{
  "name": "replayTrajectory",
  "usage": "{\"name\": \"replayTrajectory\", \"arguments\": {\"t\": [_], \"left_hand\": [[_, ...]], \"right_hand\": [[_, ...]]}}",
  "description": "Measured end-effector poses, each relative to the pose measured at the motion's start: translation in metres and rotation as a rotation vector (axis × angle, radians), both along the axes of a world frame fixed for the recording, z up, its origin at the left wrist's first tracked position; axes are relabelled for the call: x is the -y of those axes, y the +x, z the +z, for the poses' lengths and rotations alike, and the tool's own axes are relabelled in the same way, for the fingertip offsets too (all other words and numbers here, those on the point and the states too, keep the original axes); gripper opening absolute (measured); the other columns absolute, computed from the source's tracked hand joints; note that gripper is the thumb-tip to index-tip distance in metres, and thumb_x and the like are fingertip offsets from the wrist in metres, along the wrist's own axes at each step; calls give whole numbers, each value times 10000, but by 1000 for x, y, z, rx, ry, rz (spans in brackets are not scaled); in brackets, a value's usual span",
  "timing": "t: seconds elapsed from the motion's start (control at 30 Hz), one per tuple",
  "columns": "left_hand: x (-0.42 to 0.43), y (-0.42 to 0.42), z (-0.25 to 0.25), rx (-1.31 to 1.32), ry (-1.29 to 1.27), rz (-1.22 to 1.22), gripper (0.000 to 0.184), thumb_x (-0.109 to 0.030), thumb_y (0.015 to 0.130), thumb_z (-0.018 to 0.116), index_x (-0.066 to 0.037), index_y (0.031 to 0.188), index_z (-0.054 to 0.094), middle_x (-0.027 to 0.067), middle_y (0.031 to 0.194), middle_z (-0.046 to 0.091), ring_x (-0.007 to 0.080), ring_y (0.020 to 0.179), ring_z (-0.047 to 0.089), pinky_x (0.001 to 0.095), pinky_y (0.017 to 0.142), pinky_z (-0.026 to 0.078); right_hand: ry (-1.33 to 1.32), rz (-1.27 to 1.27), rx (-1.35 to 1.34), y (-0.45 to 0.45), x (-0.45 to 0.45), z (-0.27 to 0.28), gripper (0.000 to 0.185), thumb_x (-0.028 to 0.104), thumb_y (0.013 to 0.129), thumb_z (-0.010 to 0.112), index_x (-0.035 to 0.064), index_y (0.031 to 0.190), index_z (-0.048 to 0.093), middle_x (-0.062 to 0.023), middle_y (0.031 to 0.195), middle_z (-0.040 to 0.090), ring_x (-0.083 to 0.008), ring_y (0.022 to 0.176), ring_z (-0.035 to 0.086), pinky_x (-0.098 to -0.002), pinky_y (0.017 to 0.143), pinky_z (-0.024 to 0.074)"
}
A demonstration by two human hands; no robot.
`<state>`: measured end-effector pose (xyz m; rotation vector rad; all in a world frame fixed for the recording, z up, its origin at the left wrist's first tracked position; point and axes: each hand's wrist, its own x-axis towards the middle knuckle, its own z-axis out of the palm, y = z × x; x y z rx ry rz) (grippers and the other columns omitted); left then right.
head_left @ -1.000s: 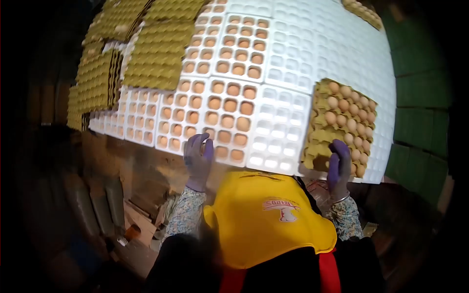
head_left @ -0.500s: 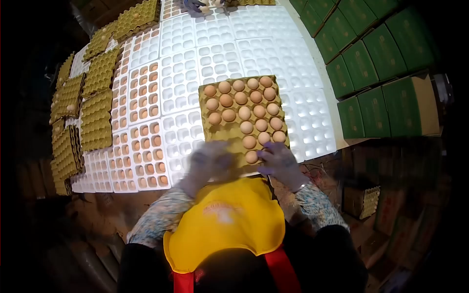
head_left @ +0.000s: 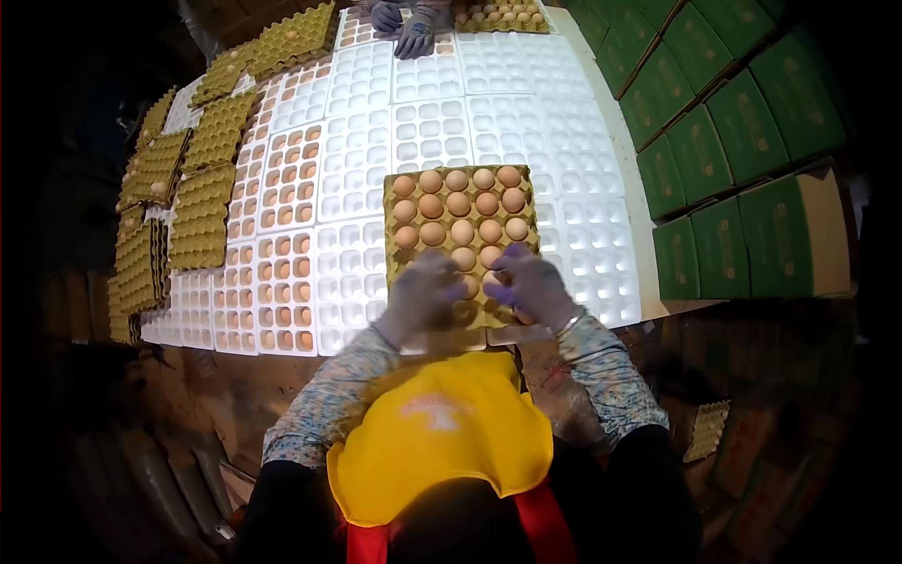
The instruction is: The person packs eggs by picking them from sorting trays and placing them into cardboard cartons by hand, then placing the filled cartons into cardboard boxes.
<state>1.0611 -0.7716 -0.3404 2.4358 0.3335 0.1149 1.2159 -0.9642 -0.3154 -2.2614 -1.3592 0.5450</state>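
Observation:
A pulp egg tray [head_left: 393,249] with several rows of brown eggs [head_left: 458,204] lies in front of me, on top of white foam trays [head_left: 352,246]. My gloved left hand [head_left: 420,293] is over its near left part, fingers curled around an egg [head_left: 467,286] in the tray. My right hand [head_left: 534,285], also gloved, is beside it, fingers closed on another egg partly covered by them. Cups at the near left of the tray hold no eggs; the hands hide some of the others.
Foam trays filled with eggs [head_left: 285,282] lie to the left, with stacked pulp trays [head_left: 202,216] beyond. Green cartons [head_left: 719,240] line the right side. Across the table are another person's gloved hands [head_left: 413,33] and a pulp tray of eggs [head_left: 503,17].
My hands have moved farther onto the pulp tray, and both now close around eggs there. The other person's hands have come more into view, and the camera view has shifted slightly.

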Motion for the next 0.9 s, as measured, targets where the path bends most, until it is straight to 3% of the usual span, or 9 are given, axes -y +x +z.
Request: {"name": "replayTrajectory", "arguments": {"t": [0.07,0.13,0.17,0.27,0.33,0.4,0.57,0.73,0.9], "left_hand": [[42,4,1,-118,279,-3,363,-211,873,733,-113,1212,650,172,1072,675,331,1000,697,419,829,568],[40,-1,5,-93,152,-12,310,-193,884,704,-105,1178,658,172,1082,675,347,1008,694,437,833,567],[33,0,7,-76,22,-38,260,-174,895,676,-97,1143,666,173,1091,675,362,1015,691,455,837,566],[9,10,12,152,-107,260,249,-190,883,666,-107,1118,662,176,1091,677,384,992,685,472,841,568],[8,23,27,181,14,234,265,-161,918,617,-130,1179,656,218,1020,677,410,921,685,478,772,579],[19,47,38,-264,293,-16,240,-143,903,630,-108,1136,676,225,1015,677,421,919,681,481,764,580],[16,58,-37,-224,297,254,227,-256,853,736,-92,1004,694,205,1258,604,392,917,690,488,758,580],[-106,6,33,143,-110,142,508,-386,732,878,-96,1106,692,190,1295,569,376,953,701,453,808,591],[-330,-9,-3,-108,123,48,511,-277,684,920,-105,1121,718,183,1327,574,369,1060,673,439,866,577]], "right_hand": [[-99,43,234,-29,-4,-20,337,183,823,736,68,1121,630,-152,1000,649,-356,887,677,-446,757,561],[-104,92,395,-34,-10,-32,292,209,852,709,71,1095,621,-174,1051,639,-394,932,674,-481,800,558],[-32,61,74,-20,-1,-17,304,214,889,670,82,1159,620,-194,1135,620,-393,948,682,-484,810,568],[282,-127,-56,5,5,2,366,194,875,691,97,1221,619,-230,1165,604,-408,956,686,-490,822,572],[131,-140,10,6,-2,-3,434,204,851,734,121,1262,622,-216,1195,588,-398,996,668,-486,821,577],[-143,-55,344,3,-27,-8,461,230,809,786,127,1232,636,-192,1235,562,-397,1052,630,-478,803,581],[-63,-75,278,12,-40,-19,460,306,717,869,102,1091,695,-163,1251,553,-373,1051,628,-459,803,582],[286,-433,-420,31,-49,21,454,224,706,903,62,1091,726,-124,1226,542,-290,1064,646,-403,874,566],[299,-50,-272,30,-217,41,388,198,737,868,77,1077,728,-137,1334,534,-297,1108,615,-405,944,554]]}}
